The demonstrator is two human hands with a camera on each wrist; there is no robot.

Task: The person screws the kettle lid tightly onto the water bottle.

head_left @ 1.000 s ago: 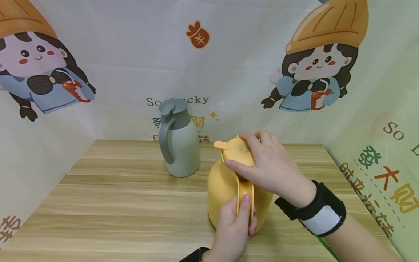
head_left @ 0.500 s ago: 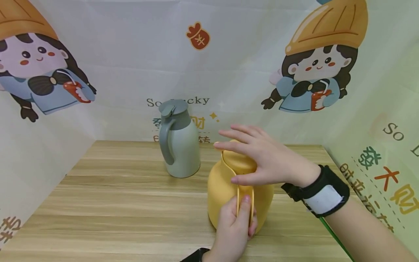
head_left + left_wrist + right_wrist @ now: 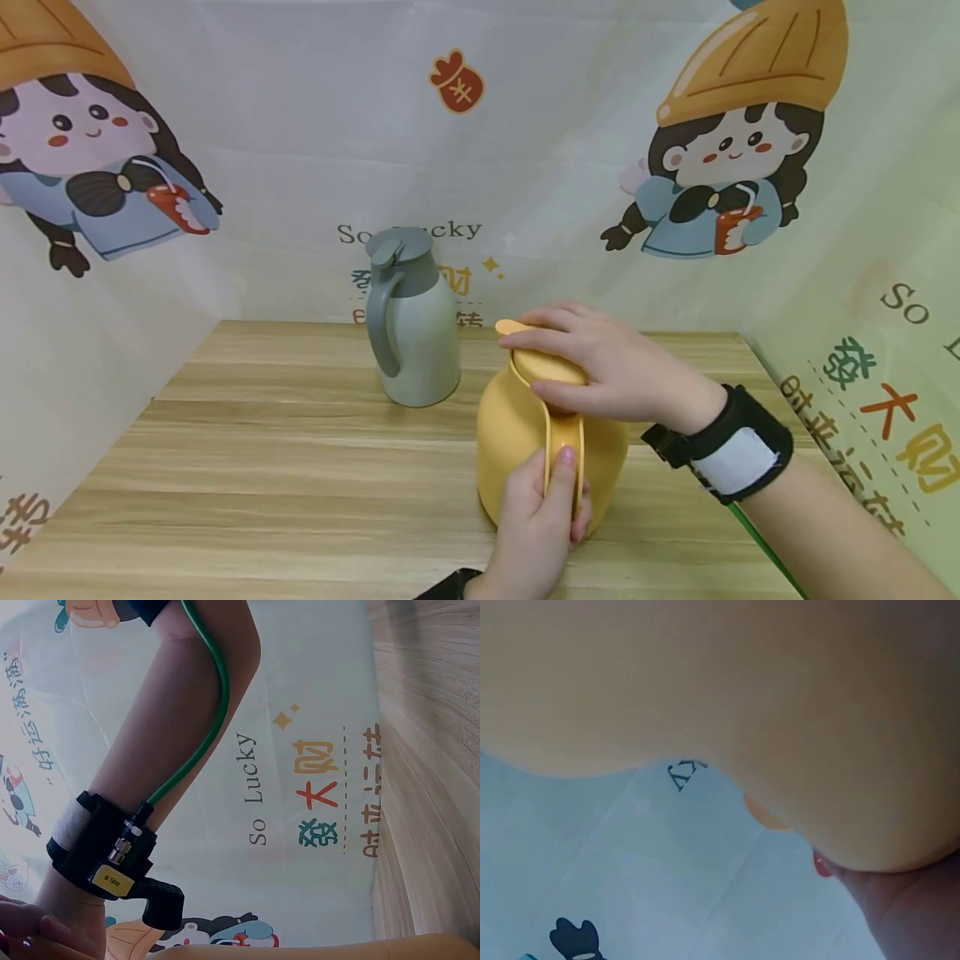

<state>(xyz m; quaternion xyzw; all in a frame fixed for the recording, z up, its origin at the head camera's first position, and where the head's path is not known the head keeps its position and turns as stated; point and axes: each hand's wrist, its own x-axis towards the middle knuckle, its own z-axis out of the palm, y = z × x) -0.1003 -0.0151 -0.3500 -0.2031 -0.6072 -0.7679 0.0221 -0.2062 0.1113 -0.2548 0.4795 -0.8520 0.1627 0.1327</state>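
Note:
A yellow thermos jug (image 3: 502, 450) stands upright on the wooden table, its handle (image 3: 564, 433) facing me. My left hand (image 3: 534, 525) grips that handle, thumb laid along its back. Over the round yellow lid (image 3: 543, 367) rests my right hand (image 3: 600, 358), fingers mostly straight and reaching across the top, thumb at the near side. A small yellow tab (image 3: 510, 327) pokes out to the left beyond the fingers. Part of the lid is hidden under the hand. In the right wrist view the jug's blurred yellow body (image 3: 667, 682) fills the upper part.
A grey-green thermos jug (image 3: 420, 342) with a darker grey lid and handle stands behind and to the left, apart from the yellow one. Printed cloth (image 3: 300, 167) walls the table (image 3: 300, 467) at the back and sides. A green cable (image 3: 214, 697) runs along the right forearm.
My right hand let go of the lid, lifted with fingers spread, then came back down onto the lid. The left hand has kept its hold on the handle.

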